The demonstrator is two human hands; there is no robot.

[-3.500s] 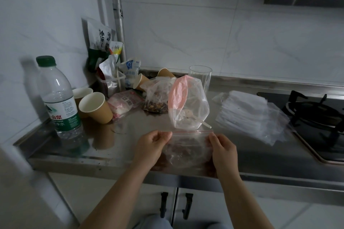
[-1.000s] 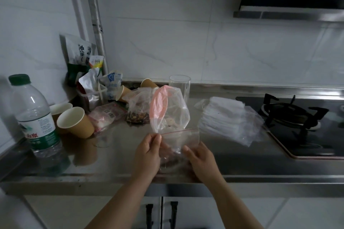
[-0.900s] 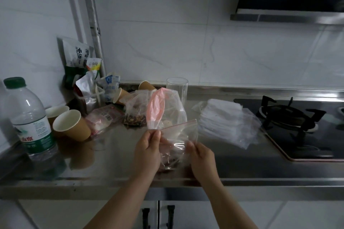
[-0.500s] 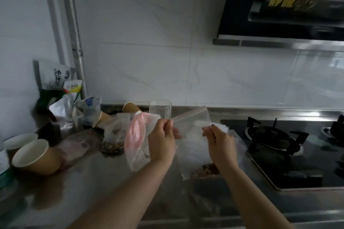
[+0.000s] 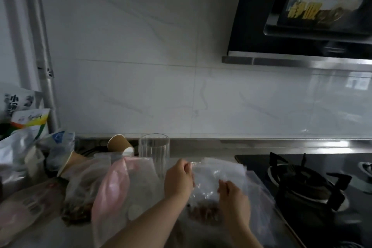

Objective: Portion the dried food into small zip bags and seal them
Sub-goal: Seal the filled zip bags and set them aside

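Left of the glass (image 5: 154,152): tipped paper cup (image 5: 118,144), pink-tinted bag (image 5: 112,185), packets crowding the bench (image 5: 50,233). Right of the glass: left hand (image 5: 178,179) pinches the small zip bag (image 5: 217,179) at its top corner; right hand (image 5: 233,197) grips its right side, over a stack of empty bags (image 5: 259,189). Thin, slippery film, bottom-weighted by dried food (image 5: 203,210); best held at the stiffer zip strip. Glass and gas burner (image 5: 308,183) stand close.

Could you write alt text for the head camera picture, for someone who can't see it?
Two bare hands hold a small clear zip bag with brown dried food at its bottom above a steel counter: the left hand pinches its top edge, the right hand holds its side. A drinking glass stands behind, a gas stove at right.
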